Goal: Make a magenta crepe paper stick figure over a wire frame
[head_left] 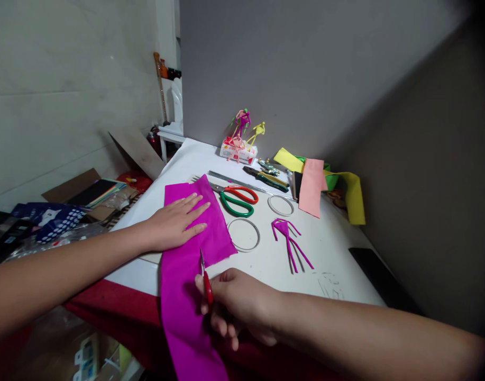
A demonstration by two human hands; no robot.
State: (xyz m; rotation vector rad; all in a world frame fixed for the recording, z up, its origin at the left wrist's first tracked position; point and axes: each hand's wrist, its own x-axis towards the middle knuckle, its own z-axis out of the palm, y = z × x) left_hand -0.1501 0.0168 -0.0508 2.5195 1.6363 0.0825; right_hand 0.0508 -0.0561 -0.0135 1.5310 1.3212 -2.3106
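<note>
Right hand (236, 307) closed on small red-handled scissors (206, 283), handles partly hidden by fingers, blade tip beside magenta crepe paper (182, 307). Left hand (174, 222) flat on same sheet; sheet's near end cut off by frame. Right of sheet: two wire rings (243, 234), one magenta pipe-cleaner figure (286, 241).

No legible text; markings on white box (238, 154) too small to read.

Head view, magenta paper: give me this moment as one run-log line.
left hand: flat on magenta crepe paper | right hand: holding red-handled scissors, blades at paper edge | nearby: red-and-green-handled scissors, wire rings
</note>
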